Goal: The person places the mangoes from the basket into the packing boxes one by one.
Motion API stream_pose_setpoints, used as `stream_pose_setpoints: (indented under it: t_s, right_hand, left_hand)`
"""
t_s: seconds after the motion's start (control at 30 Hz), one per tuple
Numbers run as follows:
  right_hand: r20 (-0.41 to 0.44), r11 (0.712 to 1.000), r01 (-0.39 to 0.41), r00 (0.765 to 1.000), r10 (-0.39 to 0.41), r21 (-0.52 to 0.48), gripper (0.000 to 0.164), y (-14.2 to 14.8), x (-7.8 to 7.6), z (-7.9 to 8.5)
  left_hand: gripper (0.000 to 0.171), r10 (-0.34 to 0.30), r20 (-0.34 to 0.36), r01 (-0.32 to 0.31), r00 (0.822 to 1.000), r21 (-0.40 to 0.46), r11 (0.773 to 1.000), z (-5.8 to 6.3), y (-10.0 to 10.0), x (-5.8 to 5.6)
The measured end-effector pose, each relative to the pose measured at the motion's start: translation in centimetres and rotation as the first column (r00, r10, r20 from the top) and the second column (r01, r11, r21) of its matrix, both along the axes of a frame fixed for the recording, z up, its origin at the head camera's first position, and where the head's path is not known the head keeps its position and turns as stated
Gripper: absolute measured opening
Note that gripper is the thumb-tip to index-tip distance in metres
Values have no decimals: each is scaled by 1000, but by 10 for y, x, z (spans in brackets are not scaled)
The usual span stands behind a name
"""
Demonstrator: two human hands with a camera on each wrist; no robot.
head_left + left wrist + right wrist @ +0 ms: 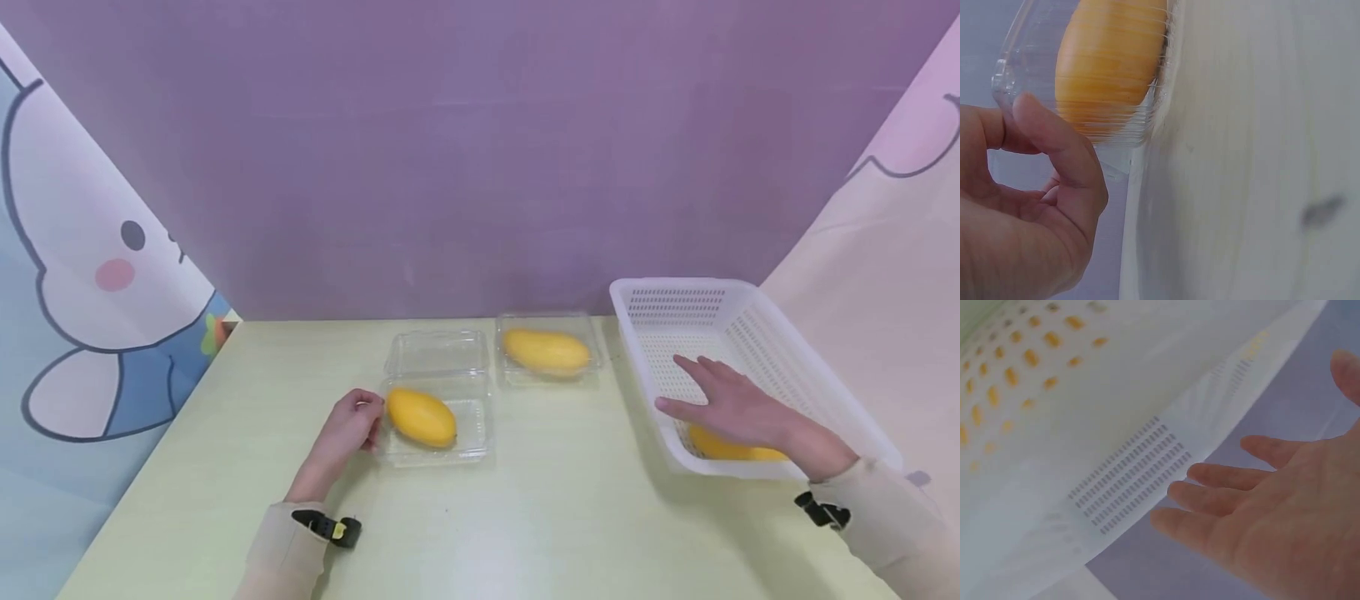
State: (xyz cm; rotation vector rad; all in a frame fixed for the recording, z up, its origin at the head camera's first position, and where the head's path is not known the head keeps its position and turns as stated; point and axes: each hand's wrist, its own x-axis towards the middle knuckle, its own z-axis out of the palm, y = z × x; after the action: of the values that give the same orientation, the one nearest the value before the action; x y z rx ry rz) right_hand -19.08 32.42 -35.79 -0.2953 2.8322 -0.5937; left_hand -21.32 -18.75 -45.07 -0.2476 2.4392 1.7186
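Note:
My left hand (352,423) pinches the left edge of an open clear plastic clamshell box (472,429). In the left wrist view, the thumb and a finger (1063,134) meet at the rim of the box (1032,56). A yellow mango (422,417) lies in its near half, while the lid (437,353) is folded back behind. To the right, my right hand (731,404) is held with fingers spread over a white perforated basket (624,293), grasping nothing. Partly hidden below that hand, yellow fruit (723,447) lies at the basket's near end.
Behind and right of the open box, a second clear box (581,323) contains another mango (546,350). A purple wall (480,167) borders the back of the pale table (540,517), and printed panels stand at both sides.

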Motion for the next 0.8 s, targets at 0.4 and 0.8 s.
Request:
stream_pose_setpoints:
  t_s: [0.4,0.8]
  right_hand:
    - [129,997,-72,989,69,14,87,35,-10,-9]
    - [335,992,-111,938,85,60,84,52,-22,-16]
  left_hand:
    - [28,-13,-12,13,1000,1,1000,1,-1,2]
    - [28,-15,-5,15,1000,0,1000,0,-1,1]
